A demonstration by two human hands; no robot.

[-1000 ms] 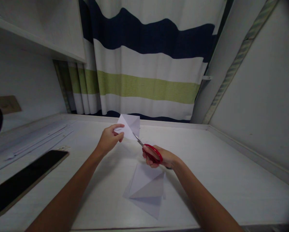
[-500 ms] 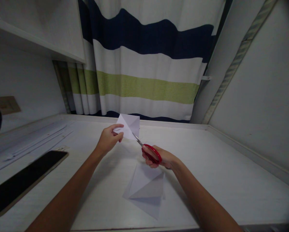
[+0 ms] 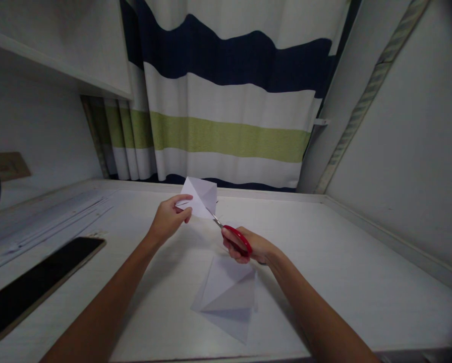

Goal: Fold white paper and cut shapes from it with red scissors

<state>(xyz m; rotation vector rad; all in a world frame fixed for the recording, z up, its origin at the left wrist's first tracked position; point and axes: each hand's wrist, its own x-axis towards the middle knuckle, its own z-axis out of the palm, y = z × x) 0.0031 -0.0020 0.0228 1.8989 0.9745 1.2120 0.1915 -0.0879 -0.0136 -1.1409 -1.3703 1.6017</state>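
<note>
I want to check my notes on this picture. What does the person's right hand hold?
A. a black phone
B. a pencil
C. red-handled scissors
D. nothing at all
C: the right hand has its fingers through the red-handled scissors, whose blades reach the folded paper held up by the left hand.
</note>
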